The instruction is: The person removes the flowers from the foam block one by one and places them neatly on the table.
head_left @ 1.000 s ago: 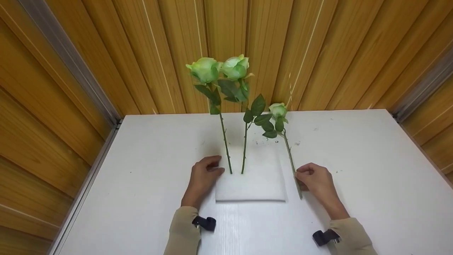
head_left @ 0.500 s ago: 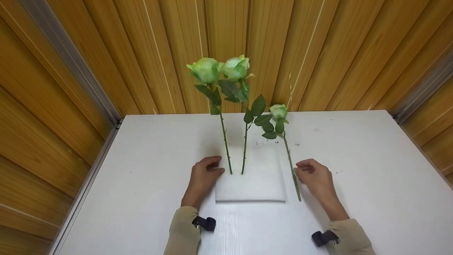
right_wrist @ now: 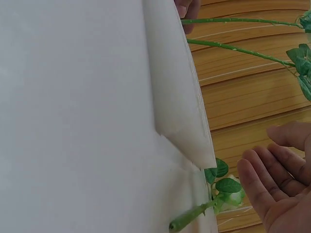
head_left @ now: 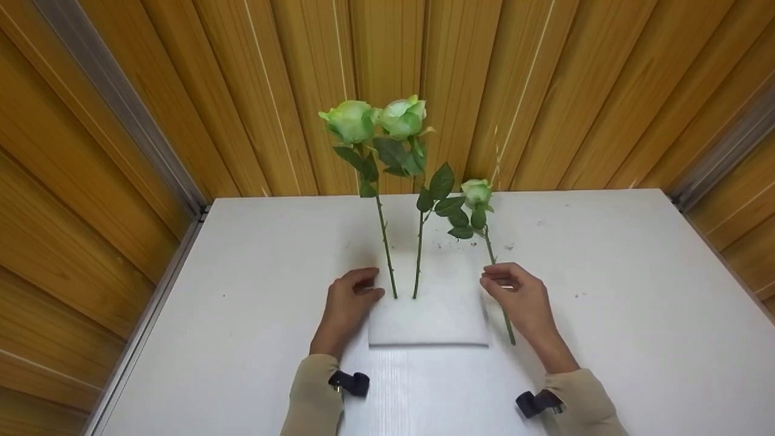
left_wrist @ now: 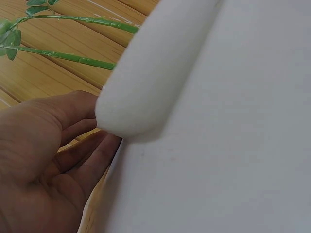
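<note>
The right rose [head_left: 478, 213] lies on the table [head_left: 242, 303] right of the white block [head_left: 436, 321], in the right-centre of the frame. Its long axis runs steeply from upper left to lower right, bloom toward the table's far edge and cut end toward the person. The left rose [head_left: 351, 123] and middle rose [head_left: 402, 118] stand in the block, blooms up at upper centre; the left rose's stem leans left going up, the middle one's is nearly vertical. The right hand [head_left: 525, 303] is over the right rose's stem in the head view, thumb and fingers loosely spread and holding nothing in its wrist view. The left hand [head_left: 351, 303] has slack, slightly bent fingers touching the block's left edge, without clenching.
</note>
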A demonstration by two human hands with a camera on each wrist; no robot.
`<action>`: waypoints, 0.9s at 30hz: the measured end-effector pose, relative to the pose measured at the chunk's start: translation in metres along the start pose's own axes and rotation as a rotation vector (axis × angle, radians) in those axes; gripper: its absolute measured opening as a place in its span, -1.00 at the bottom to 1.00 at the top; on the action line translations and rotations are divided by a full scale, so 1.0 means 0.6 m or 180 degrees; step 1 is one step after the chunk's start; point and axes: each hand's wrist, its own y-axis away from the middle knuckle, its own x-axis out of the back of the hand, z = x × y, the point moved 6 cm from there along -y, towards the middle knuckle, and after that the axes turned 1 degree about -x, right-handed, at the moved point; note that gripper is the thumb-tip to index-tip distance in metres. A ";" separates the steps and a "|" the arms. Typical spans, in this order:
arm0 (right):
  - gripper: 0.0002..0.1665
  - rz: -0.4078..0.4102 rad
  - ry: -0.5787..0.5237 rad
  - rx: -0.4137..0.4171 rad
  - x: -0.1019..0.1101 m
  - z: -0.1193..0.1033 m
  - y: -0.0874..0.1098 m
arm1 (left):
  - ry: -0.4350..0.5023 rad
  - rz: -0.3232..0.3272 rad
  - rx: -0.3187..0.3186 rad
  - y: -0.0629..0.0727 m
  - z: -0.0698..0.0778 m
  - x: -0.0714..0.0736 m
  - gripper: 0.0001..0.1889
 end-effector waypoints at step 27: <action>-0.77 -0.0287 -0.0588 0.0167 -0.125 -0.035 -0.003 | 0.0001 0.0030 0.0003 0.001 0.001 0.000 -0.57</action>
